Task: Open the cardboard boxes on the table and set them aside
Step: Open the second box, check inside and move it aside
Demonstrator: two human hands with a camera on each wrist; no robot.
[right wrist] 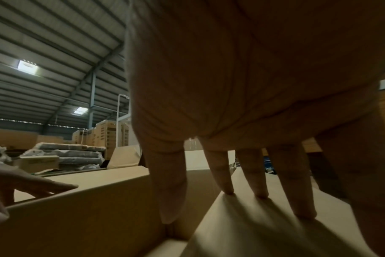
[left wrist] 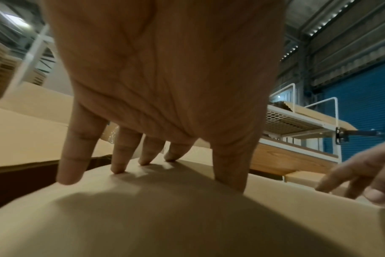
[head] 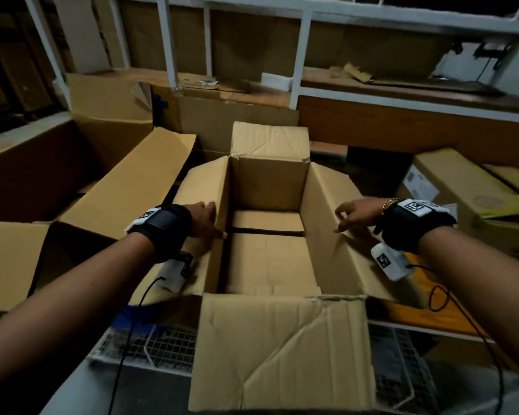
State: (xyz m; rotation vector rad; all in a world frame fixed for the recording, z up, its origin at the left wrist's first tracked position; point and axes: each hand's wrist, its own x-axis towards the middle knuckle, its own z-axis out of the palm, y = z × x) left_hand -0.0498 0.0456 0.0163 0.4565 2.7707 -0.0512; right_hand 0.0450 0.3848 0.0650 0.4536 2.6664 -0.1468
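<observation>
A large cardboard box (head: 267,256) stands open in front of me, all its flaps folded outward and its inside bare. My left hand (head: 206,218) lies on the left flap (head: 198,187), fingers straight, thumb at the flap's inner edge. In the left wrist view the left hand (left wrist: 152,149) presses its fingertips (left wrist: 119,169) onto the flap (left wrist: 187,217). My right hand (head: 352,215) rests on the right flap (head: 330,202). In the right wrist view the right hand (right wrist: 251,173) has straight fingers on the flap (right wrist: 264,231), thumb hanging over the inner edge. Neither hand grips anything.
Other opened boxes (head: 57,190) crowd the left side. Closed, labelled boxes (head: 462,187) lie at the right, above an orange surface (head: 432,310). A white wire-mesh shelf (head: 162,348) runs under the box. A white rack frame (head: 303,55) with wooden shelves stands behind.
</observation>
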